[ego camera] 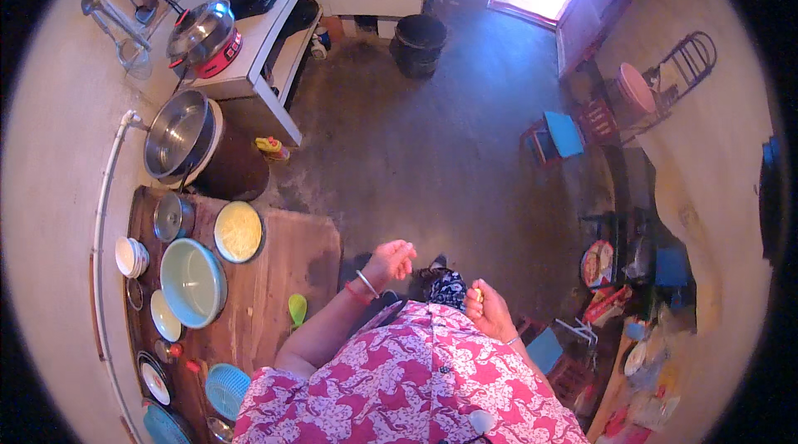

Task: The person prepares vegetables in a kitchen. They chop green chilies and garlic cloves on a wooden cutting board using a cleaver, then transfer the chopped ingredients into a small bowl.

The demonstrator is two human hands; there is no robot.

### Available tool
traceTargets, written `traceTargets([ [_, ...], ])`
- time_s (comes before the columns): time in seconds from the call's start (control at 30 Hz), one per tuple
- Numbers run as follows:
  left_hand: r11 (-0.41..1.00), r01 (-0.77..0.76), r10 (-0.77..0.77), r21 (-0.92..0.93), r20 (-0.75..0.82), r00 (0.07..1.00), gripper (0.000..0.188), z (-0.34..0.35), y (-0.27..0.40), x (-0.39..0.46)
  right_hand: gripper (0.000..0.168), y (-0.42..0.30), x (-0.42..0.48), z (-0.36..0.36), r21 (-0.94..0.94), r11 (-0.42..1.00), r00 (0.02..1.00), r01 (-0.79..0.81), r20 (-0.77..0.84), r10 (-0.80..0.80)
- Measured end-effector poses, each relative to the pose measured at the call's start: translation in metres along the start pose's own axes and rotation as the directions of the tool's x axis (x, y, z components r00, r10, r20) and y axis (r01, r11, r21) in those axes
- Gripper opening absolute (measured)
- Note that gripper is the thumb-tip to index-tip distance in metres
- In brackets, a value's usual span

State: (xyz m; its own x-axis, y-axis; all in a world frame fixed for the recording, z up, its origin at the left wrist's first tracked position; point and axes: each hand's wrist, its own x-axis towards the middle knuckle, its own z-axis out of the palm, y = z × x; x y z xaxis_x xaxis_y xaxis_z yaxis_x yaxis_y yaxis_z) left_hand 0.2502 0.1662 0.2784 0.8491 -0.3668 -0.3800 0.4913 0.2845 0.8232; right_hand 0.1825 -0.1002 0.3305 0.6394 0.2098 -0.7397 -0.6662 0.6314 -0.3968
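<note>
My left hand is raised in front of my body with its fingers curled together and nothing visible in them. It is just past the right edge of the wooden table. My right hand is a loose fist near my waist, with a small yellow object showing at its fingers, too small to identify. On the table stand a bowl of pale yellow shreds, a large light-green plastic basin and a lidded metal pot. A green plastic scoop lies close to my left forearm.
Blue plastic colander, white bowls and a cream bowl sit on the table. Beyond it a metal basin tops a dark vat. A red electric cooker is on the counter, a black bucket on the floor, a blue-topped stool right.
</note>
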Motion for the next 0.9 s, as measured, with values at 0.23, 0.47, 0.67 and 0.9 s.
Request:
traceTargets([
  [0.23, 0.995, -0.062, 0.062, 0.077, 0.003, 0.998, 0.020, 0.008, 0.050, 0.091, 0.018, -0.079, 0.084, 0.041, 0.023, 0.999, 0.999, -0.040, 0.023, 0.040],
  [0.47, 0.982, -0.066, 0.091, 0.177, -0.138, 0.986, 0.017, 0.008, 0.089, 0.149, 0.016, -0.172, 0.128, 0.091, -0.051, 0.998, 0.986, -0.048, 0.159, 0.056],
  [0.67, 0.988, -0.052, 0.081, 0.148, -0.203, 0.976, 0.014, -0.003, 0.134, 0.218, 0.012, -0.223, 0.181, 0.119, -0.133, 0.986, 0.976, -0.101, 0.179, 0.124],
  [0.9, 0.960, -0.138, 0.194, 0.245, -0.220, 0.956, 0.012, -0.054, 0.211, 0.350, 0.010, -0.303, 0.252, 0.179, -0.135, 0.990, 0.993, -0.028, 0.112, 0.044],
])
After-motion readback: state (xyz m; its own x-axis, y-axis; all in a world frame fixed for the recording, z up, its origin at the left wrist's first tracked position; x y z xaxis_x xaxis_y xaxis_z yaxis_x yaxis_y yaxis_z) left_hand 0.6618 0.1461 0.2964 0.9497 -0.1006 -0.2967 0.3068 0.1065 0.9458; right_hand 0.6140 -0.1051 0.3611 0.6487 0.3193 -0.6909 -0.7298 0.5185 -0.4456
